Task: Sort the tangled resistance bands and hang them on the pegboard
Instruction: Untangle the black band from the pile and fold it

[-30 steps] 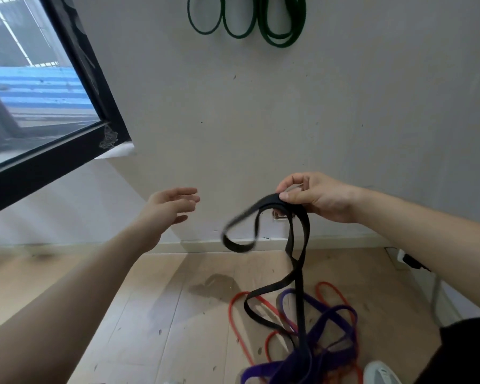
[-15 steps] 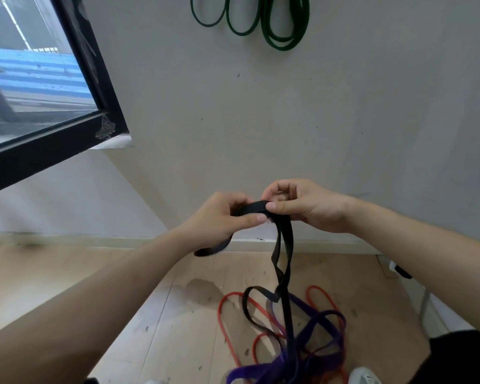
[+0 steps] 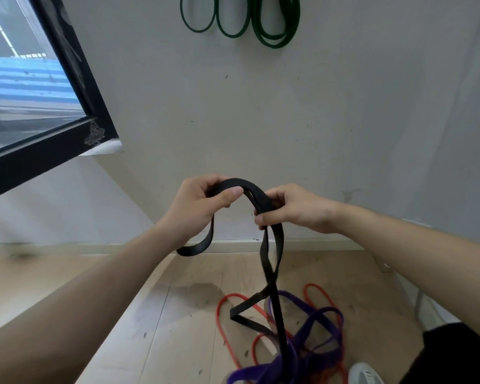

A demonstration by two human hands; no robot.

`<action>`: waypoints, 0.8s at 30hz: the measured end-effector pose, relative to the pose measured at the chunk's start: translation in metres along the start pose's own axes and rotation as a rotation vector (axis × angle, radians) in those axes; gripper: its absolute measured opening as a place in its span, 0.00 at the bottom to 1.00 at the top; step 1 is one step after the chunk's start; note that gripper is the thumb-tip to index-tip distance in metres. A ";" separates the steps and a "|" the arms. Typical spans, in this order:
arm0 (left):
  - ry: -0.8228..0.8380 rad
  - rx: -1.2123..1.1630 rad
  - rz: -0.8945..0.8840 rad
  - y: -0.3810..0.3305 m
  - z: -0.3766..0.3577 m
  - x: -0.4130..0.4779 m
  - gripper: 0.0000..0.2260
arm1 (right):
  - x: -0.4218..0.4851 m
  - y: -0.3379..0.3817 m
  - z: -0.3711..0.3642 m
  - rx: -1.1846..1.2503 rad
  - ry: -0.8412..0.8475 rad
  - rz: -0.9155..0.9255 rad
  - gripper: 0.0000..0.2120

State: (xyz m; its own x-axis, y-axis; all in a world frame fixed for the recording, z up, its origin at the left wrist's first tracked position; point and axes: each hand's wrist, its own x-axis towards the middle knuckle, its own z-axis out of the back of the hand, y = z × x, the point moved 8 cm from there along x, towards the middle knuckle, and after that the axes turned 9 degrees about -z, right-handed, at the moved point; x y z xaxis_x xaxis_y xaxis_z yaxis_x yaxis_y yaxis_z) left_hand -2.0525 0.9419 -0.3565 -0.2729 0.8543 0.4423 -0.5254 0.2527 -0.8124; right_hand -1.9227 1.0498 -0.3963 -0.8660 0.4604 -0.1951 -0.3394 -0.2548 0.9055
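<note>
both hands (image 3: 197, 206) grip black band (image 3: 272, 273).

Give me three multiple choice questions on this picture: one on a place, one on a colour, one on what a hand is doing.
1. Where do the green bands hang?
A. High on the wall. B. On a door handle. C. In a basket.
2. What colour is the band held between the left hand and the right hand?
A. Red. B. Black. C. Purple.
3. What is the left hand doing?
A. Hanging open, apart from every band. B. Gripping the black band. C. Pressing flat on a table.
Answers: 1 A, their loops show high on the wall. 2 B, the band between the hands is black. 3 B, its fingers and thumb curl round it.
</note>
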 end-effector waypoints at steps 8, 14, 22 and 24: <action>0.079 -0.005 0.110 0.022 0.007 -0.004 0.05 | -0.010 0.019 0.038 0.139 -0.166 0.115 0.11; 0.000 -0.131 0.147 0.016 0.013 -0.005 0.03 | -0.015 0.018 0.032 0.240 -0.116 0.076 0.12; -0.055 -0.173 0.129 0.014 0.017 -0.003 0.08 | -0.012 0.011 0.019 0.344 -0.013 0.016 0.03; -0.076 -0.198 0.127 0.014 0.019 -0.003 0.09 | -0.011 0.009 0.017 0.372 -0.012 0.024 0.03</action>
State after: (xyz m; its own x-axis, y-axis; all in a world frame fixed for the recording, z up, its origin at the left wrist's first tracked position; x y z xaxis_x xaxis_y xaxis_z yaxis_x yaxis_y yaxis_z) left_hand -2.0749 0.9344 -0.3617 -0.3902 0.8502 0.3533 -0.3166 0.2364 -0.9186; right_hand -1.9096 1.0570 -0.3791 -0.8672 0.4682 -0.1695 -0.1604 0.0597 0.9852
